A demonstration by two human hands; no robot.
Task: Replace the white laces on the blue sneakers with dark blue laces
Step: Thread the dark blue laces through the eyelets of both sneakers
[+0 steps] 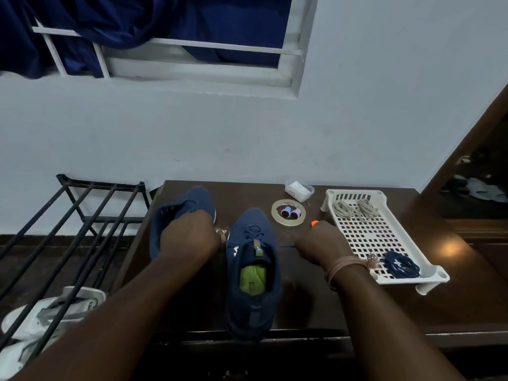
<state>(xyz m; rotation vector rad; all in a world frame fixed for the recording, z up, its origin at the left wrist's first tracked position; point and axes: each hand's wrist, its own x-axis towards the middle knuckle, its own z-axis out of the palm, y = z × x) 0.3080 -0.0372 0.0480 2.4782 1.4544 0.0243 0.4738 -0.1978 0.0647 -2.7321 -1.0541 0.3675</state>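
Honestly, pull evenly: right hand (319,243) pinches the dark blue lace (286,245) taut from the near sneaker (251,270); left hand (189,235) (grip hidden, can't tell) steadies.

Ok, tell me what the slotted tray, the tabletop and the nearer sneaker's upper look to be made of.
Tray: seemingly moulded plastic, off-white, matte; it shows a regular grid of punched holes and rounded corner sockets.
Tabletop: probably varnished dark wood or laminate; it is glossy and reflects a lamp.
Nearer sneaker: knit or mesh fabric by its soft, matte blue surface, though the weave is too fine to confirm.
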